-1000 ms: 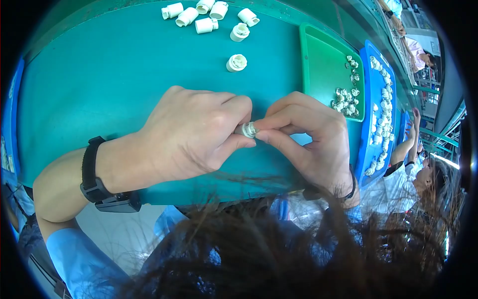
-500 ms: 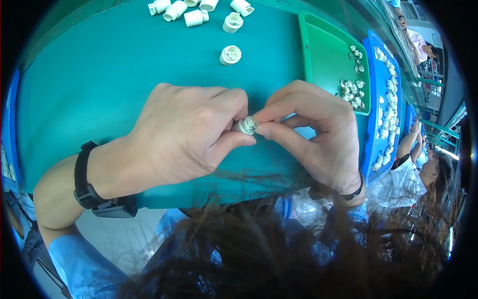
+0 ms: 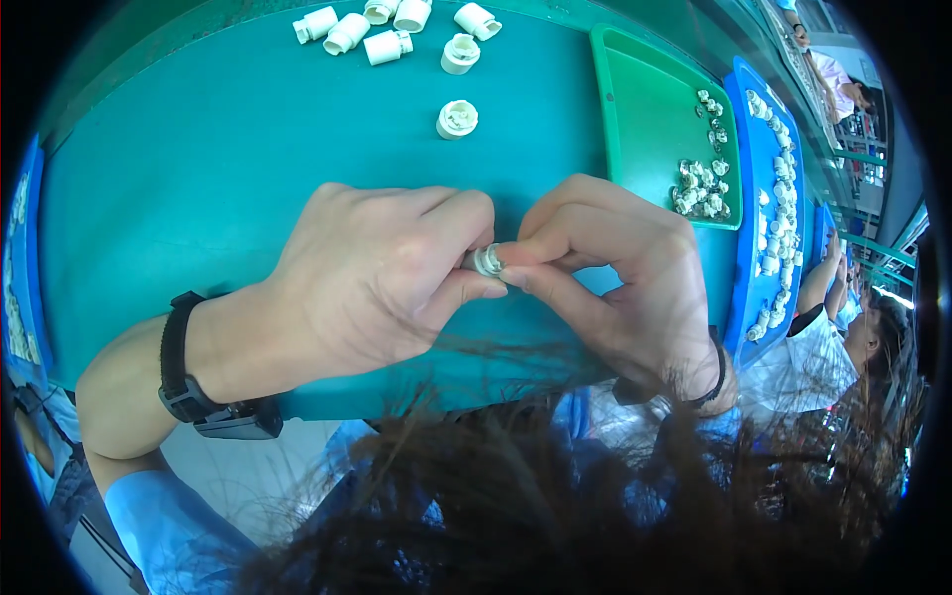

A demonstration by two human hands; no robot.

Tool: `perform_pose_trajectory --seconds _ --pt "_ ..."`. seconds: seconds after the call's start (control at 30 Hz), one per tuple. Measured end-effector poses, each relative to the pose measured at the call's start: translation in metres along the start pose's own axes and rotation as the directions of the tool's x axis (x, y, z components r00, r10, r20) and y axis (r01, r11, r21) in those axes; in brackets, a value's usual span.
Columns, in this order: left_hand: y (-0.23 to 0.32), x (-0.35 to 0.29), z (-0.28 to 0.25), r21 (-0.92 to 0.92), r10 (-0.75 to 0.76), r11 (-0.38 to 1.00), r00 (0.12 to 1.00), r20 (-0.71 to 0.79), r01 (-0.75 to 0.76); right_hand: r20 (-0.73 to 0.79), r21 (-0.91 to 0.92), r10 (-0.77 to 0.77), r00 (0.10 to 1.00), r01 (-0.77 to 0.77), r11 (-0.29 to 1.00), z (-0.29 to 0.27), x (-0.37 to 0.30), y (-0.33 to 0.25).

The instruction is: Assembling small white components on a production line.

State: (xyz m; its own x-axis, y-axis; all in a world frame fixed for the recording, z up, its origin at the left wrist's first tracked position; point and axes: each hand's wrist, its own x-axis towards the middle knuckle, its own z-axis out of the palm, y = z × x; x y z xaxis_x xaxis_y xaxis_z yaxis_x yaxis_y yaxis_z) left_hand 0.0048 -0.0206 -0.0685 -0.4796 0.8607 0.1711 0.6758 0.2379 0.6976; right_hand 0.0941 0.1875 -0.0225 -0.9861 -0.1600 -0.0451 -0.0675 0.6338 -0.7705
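Observation:
Around the body of a white lamp socket (image 3: 486, 260) my left hand (image 3: 372, 273) is closed, with the open end facing right. Thumb and fingertips of my right hand (image 3: 620, 268) pinch at that open end, on a small insert whose tip lies mostly hidden by the fingers. The two hands nearly touch over the table. Beyond them, a white socket (image 3: 457, 119) stands upright with its open top showing inner parts. Another upright socket (image 3: 460, 54) stands farther back.
Several white sockets (image 3: 347, 34) lie at the table's far side. To the right, a green tray (image 3: 602, 109) holds small white-and-metal inserts (image 3: 701, 188). Beside it a blue tray (image 3: 735, 312) carries rows of white parts. Another blue tray (image 3: 38, 297) is at the left edge. People sit at the right.
My right fingertips have come closer to the socket's open end, covering more of the small insert. Both hands sit slightly lower in the picture.

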Motion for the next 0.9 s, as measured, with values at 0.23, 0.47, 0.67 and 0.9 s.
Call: perform_pose_trajectory --seconds 0.23,0.47,0.67,0.9 --pt "-0.001 0.001 -0.005 0.022 -0.006 1.0 0.999 0.049 0.005 0.033 -0.013 0.022 0.999 -0.021 1.0 0.001 0.004 -0.004" --pt "0.0 0.001 -0.006 -0.021 0.008 1.0 0.999 0.038 -0.008 0.107 0.29 0.126 0.986 -0.153 0.945 -0.008 0.011 0.008" --pt "0.01 0.006 -0.012 -0.209 -0.045 0.976 0.997 0.07 0.058 0.278 0.625 0.155 0.948 -0.301 0.72 -0.025 0.014 0.014" --pt "0.008 0.005 -0.012 -0.319 -0.076 0.94 0.987 0.142 0.118 0.275 0.639 0.1 0.956 -0.259 0.724 -0.027 0.011 0.021"
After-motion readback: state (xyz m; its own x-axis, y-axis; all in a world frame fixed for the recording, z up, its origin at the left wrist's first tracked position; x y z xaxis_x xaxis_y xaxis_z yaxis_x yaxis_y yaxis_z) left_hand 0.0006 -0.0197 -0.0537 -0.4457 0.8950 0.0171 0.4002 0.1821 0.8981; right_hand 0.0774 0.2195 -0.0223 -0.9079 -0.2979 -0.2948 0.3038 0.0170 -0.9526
